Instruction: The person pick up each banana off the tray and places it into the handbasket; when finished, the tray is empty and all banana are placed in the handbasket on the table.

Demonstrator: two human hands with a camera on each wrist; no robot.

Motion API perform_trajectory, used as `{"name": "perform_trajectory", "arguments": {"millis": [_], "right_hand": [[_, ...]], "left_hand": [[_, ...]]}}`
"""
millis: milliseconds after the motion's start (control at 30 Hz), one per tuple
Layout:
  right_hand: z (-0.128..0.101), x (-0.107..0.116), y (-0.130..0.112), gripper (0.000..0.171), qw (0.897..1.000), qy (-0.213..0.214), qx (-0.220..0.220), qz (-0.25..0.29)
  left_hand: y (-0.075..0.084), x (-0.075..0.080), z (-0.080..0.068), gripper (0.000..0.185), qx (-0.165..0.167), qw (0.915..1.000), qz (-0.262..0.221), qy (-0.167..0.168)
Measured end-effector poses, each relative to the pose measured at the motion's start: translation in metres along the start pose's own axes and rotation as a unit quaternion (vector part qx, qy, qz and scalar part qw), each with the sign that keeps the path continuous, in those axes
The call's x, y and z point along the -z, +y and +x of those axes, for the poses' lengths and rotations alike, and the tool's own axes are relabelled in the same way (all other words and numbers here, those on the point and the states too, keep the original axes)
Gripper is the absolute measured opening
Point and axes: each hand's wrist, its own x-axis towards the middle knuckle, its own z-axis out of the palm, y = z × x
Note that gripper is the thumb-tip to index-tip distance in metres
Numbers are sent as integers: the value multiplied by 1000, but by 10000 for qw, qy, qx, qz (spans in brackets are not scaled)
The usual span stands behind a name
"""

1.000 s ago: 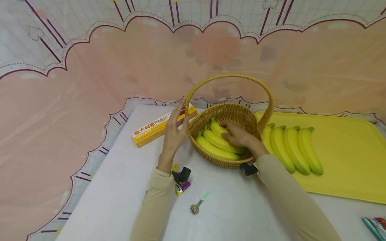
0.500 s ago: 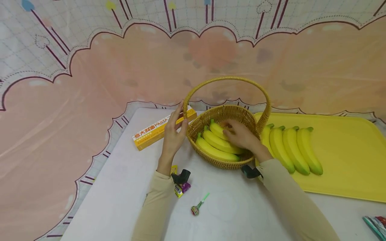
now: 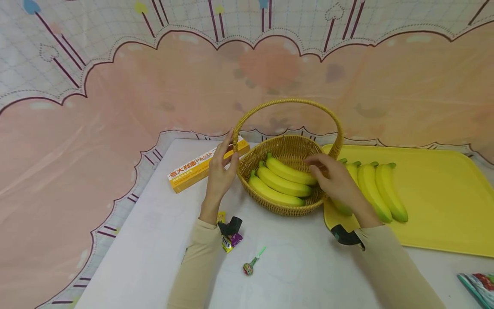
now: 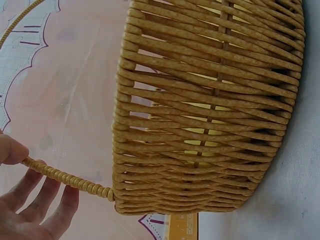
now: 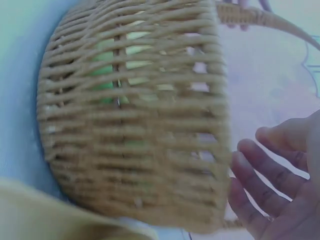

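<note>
A woven basket [image 3: 285,210] with a tall arched handle [image 3: 287,101] stands on the white table, with three yellow bananas [image 3: 283,183] side by side inside it. My left hand [image 3: 221,174] holds the left foot of the handle, thumb on one side and fingers on the other, as the left wrist view shows. Over the basket's right rim, my right hand [image 3: 339,180] has its fingers apart and loosely bent, holding nothing. In the right wrist view its fingertips [image 5: 240,157] are beside the rim. More bananas [image 3: 374,191] lie on the yellow tray, partly behind my right hand.
The yellow tray [image 3: 444,197] lies right of the basket. An orange and white pasta box [image 3: 197,169] is behind my left hand. Small candy packets [image 3: 230,241] and a lollipop [image 3: 248,268] lie in front. A shiny packet [image 3: 480,285] sits at the lower right edge.
My right hand has let go of the rearmost banana in the basket and moved right, over the rim towards the tray. The left hand stays at the handle.
</note>
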Motion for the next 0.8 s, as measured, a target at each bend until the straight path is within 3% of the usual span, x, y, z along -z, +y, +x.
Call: {"name": "perform_trajectory", "arguments": {"millis": [200,467,800], "right_hand": [[-19,15,8,28,9985,495,-204,-144],[-43,36,37,30,9930,910,-607,-443],[-78,64,73,34,9801,1310,-1269,-783]], "left_hand": [[-5,-1,0,54,-42,10000,46,20],[-7,-1,0,55,-87,10000,-46,6],[-9,-1,-2,57,-102,9999,-114,40]]}}
